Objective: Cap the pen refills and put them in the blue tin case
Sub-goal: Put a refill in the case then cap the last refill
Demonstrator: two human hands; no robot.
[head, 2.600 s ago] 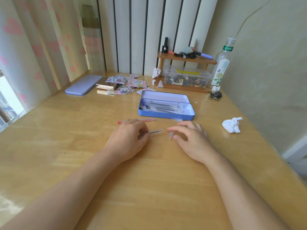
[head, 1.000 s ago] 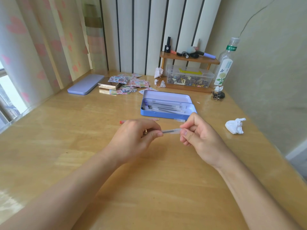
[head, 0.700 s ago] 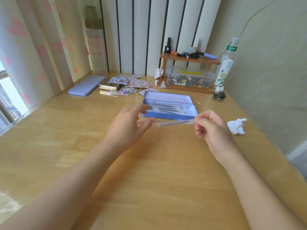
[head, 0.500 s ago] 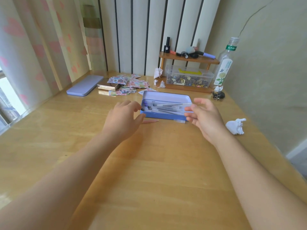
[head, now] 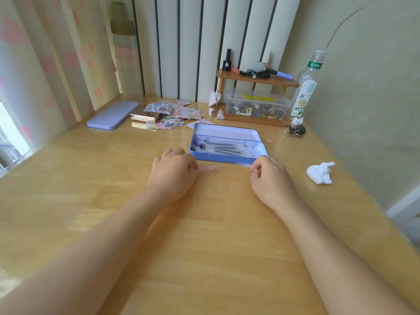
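1. Far left on the table (head: 68, 178) lies the lilac lid (head: 113, 117), well apart from the work; just right of it sits a spread of small picture cards (head: 172, 113).
2. The left hand (head: 173, 176) rests on the wood just near-left of the tin, curled over the left end of a pink refill (head: 205, 169). The fingers are bent around it, so it looks like a light grasp, though the contact itself is hidden under the hand.
3. The pink refill lies flat, its free end pointing right, just near the tin's front wall but not touching it.
4. The blue tin case (head: 227, 158) stands open at centre, already holding several capped refills (head: 222, 147) laid lengthwise.
5. The right hand (head: 269, 178) sits at the tin's near-right corner, fingertips pinched at a small clear piece (head: 244, 165), probably a cap; blur keeps me from telling whether it is gripped.
6. Judged step: picking up the next refill and its cap. The next move calls for lifting both, lining the cap up with the tip and pressing it on.
7. Far right lies a crumpled tissue (head: 320, 172), clear of the work.
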